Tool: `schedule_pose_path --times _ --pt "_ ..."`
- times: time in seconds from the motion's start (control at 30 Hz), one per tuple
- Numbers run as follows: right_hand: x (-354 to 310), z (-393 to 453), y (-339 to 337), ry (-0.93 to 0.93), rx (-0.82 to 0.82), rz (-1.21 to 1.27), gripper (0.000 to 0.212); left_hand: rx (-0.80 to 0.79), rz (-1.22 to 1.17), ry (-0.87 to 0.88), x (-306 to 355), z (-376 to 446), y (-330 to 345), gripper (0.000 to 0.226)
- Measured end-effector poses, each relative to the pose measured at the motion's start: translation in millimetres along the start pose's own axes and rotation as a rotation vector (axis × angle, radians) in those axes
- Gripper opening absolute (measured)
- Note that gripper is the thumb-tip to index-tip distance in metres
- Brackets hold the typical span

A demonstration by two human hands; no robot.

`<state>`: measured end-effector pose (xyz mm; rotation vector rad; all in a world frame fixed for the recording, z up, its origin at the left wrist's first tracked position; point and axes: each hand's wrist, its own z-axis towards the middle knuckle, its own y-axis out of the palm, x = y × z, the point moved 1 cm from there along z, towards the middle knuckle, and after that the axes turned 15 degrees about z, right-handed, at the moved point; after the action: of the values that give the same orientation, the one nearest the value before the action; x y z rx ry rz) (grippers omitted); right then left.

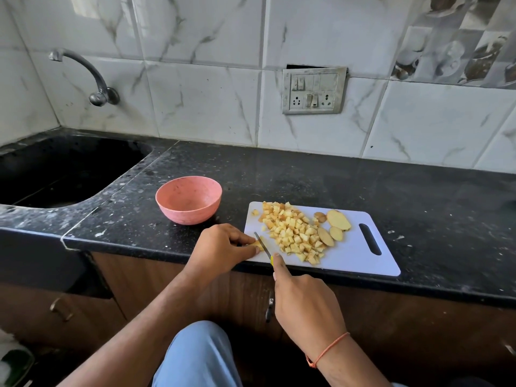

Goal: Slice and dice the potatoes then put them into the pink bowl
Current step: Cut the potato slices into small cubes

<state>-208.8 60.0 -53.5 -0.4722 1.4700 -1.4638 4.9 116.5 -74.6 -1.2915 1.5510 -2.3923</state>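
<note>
We identify the setting as a home kitchen. We base this on the following fixtures: a black speckled stone counter (307,174) running along a wall of white marble-pattern tiles (201,101); a dark sink (55,169) recessed into the counter at the left, served by a curved metal tap (92,79) mounted on the wall; a worn switch and socket plate (314,90) set into the tiles; and brown wooden cabinet doors (83,303) with metal handles below the counter. We also note decorative tiles (460,40) printed with crockery at the upper right.
</note>
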Motion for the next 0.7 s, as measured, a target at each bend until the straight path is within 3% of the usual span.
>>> schedule_pose_path --times 0.23,0.47,0.7 --pt "2 19 6 -0.015 -0.024 -0.004 0.058 -0.005 0.003 -0.014 2 0 0 0.015" --pt "13 -13 -4 -0.04 -0.044 -0.024 0.059 0.057 0.025 -0.008 0 -2 6 0.018" --pt "30 -18 -18 0.002 0.01 -0.025 0.054 0.043 0.015 -0.022 0 1 6 0.022"
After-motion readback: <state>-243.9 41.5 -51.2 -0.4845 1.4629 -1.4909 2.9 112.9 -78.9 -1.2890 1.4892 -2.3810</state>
